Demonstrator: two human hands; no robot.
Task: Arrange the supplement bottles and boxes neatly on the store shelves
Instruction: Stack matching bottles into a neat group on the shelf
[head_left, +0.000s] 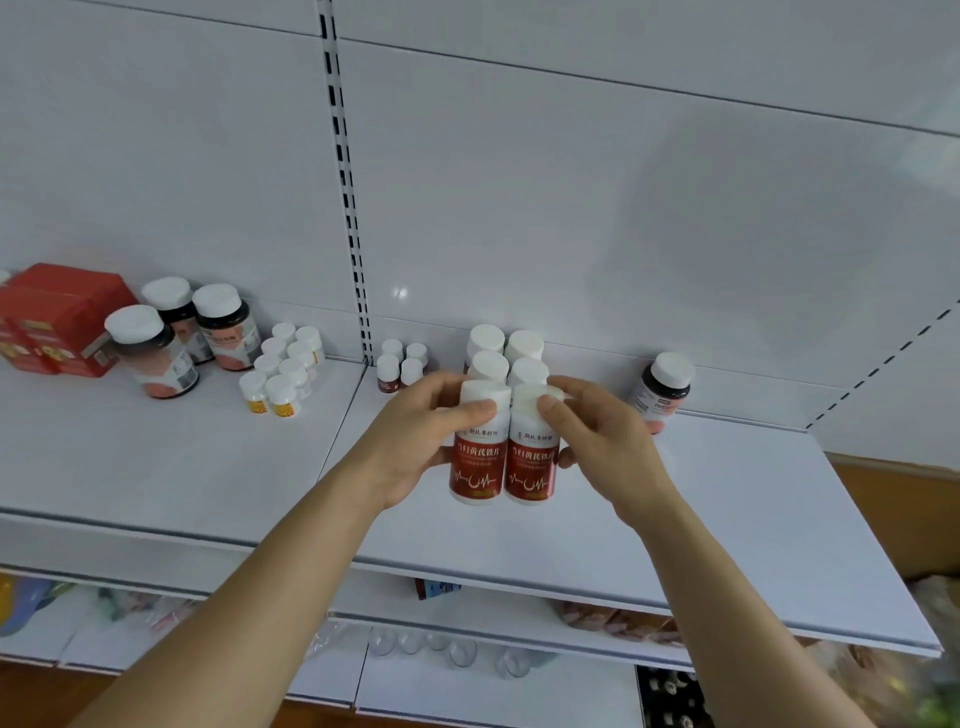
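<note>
White store shelf (675, 519) against a white slotted back panel (571, 182), left hand (415, 441) gripping one red-labelled white bottle (478, 457), right hand (597, 441) gripping its twin (532, 462) (side by side, touching), both standing at the front of two bottle rows (506, 353), dark bottles (208, 332) and red boxes (57, 322) sitting far left.

Gripping two bottles, mid-shelf.
Left hand (415, 441) round left bottle (477, 457); right hand (602, 441) round right bottle (531, 462), upright, touching, on shelf (727, 545).

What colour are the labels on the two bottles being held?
Red labels, white caps; head view.
</note>
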